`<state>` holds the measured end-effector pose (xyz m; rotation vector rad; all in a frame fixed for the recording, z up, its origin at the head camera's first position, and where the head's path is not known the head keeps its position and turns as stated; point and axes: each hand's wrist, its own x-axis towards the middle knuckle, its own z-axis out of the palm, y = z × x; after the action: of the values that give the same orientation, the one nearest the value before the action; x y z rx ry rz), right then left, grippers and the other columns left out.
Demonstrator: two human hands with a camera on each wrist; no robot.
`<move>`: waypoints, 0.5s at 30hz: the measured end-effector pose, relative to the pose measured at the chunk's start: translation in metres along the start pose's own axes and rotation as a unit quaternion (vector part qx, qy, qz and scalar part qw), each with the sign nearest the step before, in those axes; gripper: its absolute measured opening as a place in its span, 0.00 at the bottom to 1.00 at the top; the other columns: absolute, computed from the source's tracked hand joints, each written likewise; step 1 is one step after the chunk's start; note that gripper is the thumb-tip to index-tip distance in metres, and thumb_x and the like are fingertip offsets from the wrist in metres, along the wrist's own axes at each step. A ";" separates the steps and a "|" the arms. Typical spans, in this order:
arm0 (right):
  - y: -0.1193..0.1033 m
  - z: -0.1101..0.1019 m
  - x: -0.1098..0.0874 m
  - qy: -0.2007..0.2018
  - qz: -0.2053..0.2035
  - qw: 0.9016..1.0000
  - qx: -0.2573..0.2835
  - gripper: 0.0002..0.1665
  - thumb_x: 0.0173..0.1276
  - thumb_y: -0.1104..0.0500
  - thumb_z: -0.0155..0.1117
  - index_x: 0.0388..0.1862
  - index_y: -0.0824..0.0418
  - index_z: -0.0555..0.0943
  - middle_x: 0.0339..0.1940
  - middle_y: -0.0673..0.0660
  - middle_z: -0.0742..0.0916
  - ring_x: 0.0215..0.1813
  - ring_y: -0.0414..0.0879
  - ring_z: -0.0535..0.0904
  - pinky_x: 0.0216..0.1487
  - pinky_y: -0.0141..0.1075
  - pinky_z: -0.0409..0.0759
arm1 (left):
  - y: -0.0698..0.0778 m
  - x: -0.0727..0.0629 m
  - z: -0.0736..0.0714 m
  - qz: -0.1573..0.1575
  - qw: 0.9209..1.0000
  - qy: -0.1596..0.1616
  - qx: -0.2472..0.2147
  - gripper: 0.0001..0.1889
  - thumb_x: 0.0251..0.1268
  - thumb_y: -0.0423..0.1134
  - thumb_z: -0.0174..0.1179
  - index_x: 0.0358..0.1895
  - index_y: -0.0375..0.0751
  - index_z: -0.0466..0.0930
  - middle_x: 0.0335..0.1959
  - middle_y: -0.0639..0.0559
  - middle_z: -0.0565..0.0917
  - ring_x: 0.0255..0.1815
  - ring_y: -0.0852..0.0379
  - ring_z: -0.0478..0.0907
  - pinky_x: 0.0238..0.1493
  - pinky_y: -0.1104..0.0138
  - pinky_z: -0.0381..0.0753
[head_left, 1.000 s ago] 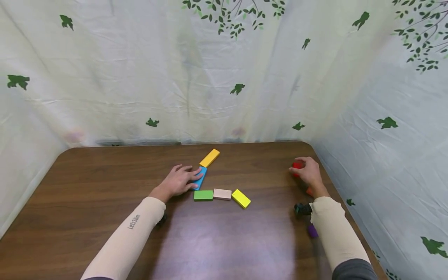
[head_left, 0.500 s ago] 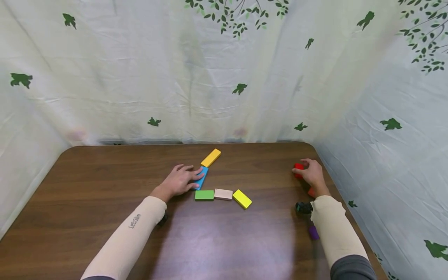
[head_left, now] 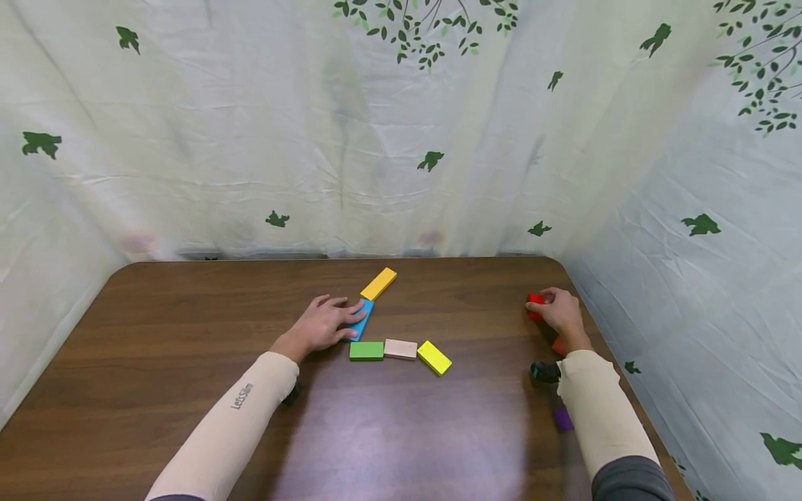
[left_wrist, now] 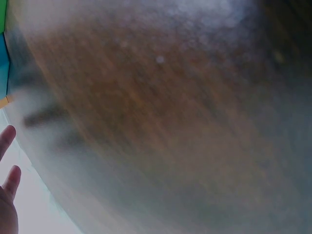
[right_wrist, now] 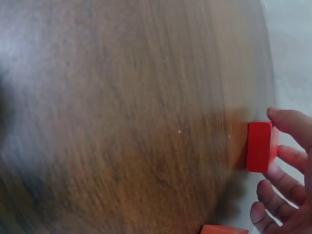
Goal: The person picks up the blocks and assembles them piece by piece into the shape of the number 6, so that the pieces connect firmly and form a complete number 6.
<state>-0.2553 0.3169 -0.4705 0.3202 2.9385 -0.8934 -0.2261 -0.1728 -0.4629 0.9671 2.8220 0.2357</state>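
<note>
My left hand [head_left: 319, 323] rests with spread, fairly straight fingers on the blue block [head_left: 363, 316], left of the table's middle. The yellow-orange block [head_left: 379, 284] touches or nearly touches its far end. By its near end lies the green block [head_left: 366, 351], followed rightward by the pale pink block [head_left: 400, 349] and the tilted yellow block [head_left: 434, 358]. At the table's right side my right hand [head_left: 560, 309] pinches the red block [right_wrist: 259, 147] between thumb and fingers. The left wrist view catches only two fingertips and slivers of blocks.
An orange-red block [right_wrist: 223, 229] lies near my right wrist, partly hidden by it in the head view. A purple block [head_left: 563, 419] sits beside the right forearm. The wooden table [head_left: 188, 313] ends close to the right hand, with curtains [head_left: 250, 139] behind.
The red block shows more fully beside the right fingers than a second ago, and that hand has shifted slightly. The left hand and the row of blocks look unchanged; the head view moved a little.
</note>
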 end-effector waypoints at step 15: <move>-0.004 -0.007 -0.003 -0.051 -0.026 0.998 -0.027 0.35 0.63 0.47 0.65 0.59 0.73 0.73 0.51 0.73 0.80 0.49 0.63 0.76 0.51 0.53 0.76 | -0.002 0.001 0.003 0.005 1.000 0.005 0.010 0.30 0.67 0.50 0.57 0.70 0.48 0.66 0.72 0.48 0.65 0.69 0.36 0.62 0.67 0.39 0.53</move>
<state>-0.2536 0.3171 -0.4620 0.1912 2.8824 -0.8098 -0.2273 -0.1732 -0.4664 0.9880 2.8332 0.2151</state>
